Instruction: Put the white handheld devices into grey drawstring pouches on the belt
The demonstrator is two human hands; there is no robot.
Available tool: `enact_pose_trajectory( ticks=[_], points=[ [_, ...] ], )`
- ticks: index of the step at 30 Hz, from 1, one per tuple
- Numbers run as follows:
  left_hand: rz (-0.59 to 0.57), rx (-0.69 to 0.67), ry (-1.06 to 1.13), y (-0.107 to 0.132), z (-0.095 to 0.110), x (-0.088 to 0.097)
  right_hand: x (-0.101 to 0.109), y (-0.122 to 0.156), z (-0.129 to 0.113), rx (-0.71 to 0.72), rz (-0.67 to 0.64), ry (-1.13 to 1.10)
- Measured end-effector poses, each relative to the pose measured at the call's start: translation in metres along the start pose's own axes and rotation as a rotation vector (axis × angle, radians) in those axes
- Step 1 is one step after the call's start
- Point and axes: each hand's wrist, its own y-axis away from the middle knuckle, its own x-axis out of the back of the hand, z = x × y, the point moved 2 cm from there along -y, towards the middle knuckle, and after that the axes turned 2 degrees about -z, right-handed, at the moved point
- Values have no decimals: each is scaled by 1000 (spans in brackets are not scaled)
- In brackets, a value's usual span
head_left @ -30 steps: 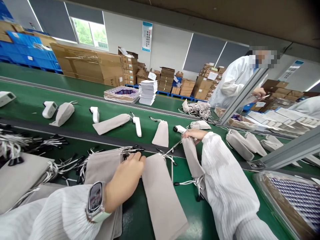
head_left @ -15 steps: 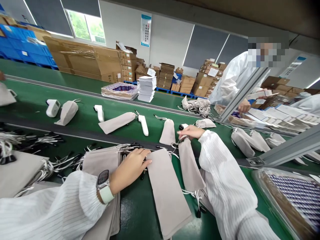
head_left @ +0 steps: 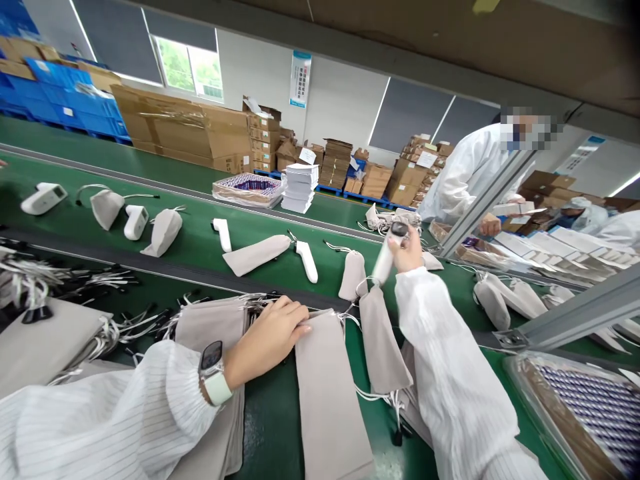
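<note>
My right hand (head_left: 410, 251) is closed round the head of a white handheld thermometer (head_left: 384, 264) with a dark end, held up over the conveyor. Its handle points down at a grey drawstring pouch (head_left: 384, 343) that looks filled. My left hand (head_left: 273, 333) grips the top edge of a flat grey drawstring pouch (head_left: 331, 393); some fingertips are hidden behind it. Left of that lies a stack of similar pouches (head_left: 213, 325), partly under my left forearm. On the conveyor beyond are more thermometers (head_left: 306, 261) and a small upright pouch (head_left: 353, 275).
A slanted metal post (head_left: 485, 197) and a brace (head_left: 575, 313) stand at the right. A plastic-lined box of striped batteries (head_left: 590, 393) sits front right. White cords with black toggles (head_left: 37, 283) lie at the left. A co-worker (head_left: 457, 173) handles a box across the line.
My right hand has lifted the thermometer up from the conveyor. My left hand stays at the flat pouch's top edge. Conveyor items appear shifted to the right as the view turned.
</note>
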Motion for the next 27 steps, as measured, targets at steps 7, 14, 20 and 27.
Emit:
enact_pose_trajectory(
  ticks=[7,14,20,27],
  points=[
    [33,38,258,0,10,13,-41,68,-80,-29,-379,-914],
    [295,75,309,3,10,28,-59,96,-83,-128,-1048,-547],
    [317,99,259,3,8,43,-69,110,-79,51,-1173,-166],
    [-230,263,597,17,23,73,-20,55,-69,260,-224,-252]
  ],
)
